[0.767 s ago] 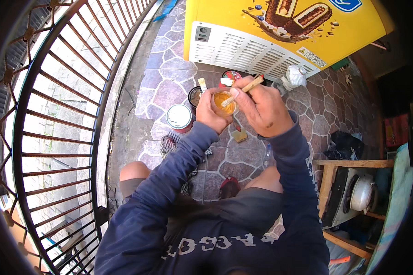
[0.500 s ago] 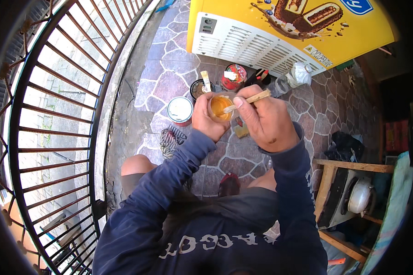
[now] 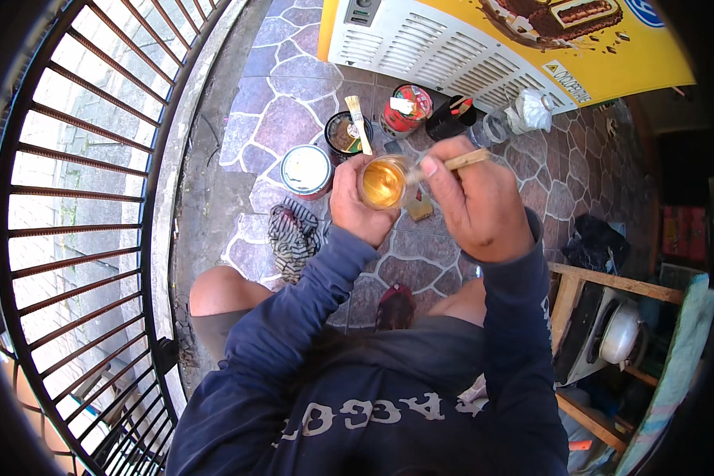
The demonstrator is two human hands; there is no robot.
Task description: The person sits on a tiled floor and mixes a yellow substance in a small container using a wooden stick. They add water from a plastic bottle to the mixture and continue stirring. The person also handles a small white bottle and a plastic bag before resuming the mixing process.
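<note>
My left hand (image 3: 355,205) is closed around a small clear plastic cup (image 3: 383,184) with shiny gold paint inside. The cup's mouth faces up toward me. In my right hand (image 3: 477,197), pinched between thumb and fingers, is a paintbrush (image 3: 466,160) with a pale wooden handle. Its bristles, blurred, are at the right side of the cup's rim; whether they touch it I cannot tell. Just beyond the cup stands a dark open can (image 3: 343,136) with another brush (image 3: 358,123) lying across it. A tin with a white top (image 3: 306,170) sits to its left.
A red can (image 3: 405,110) and a black container (image 3: 451,119) stand by the yellow freezer (image 3: 444,55). A striped cloth (image 3: 295,238) lies on the stone-patterned floor. Black railing (image 3: 83,186) runs along the left, and a wooden frame (image 3: 611,283) holding a stove stands at right.
The paintbrush has come out of the cup's middle to its right rim as my right hand moved slightly right. My view has shifted a little; the left hand still holds the cup.
</note>
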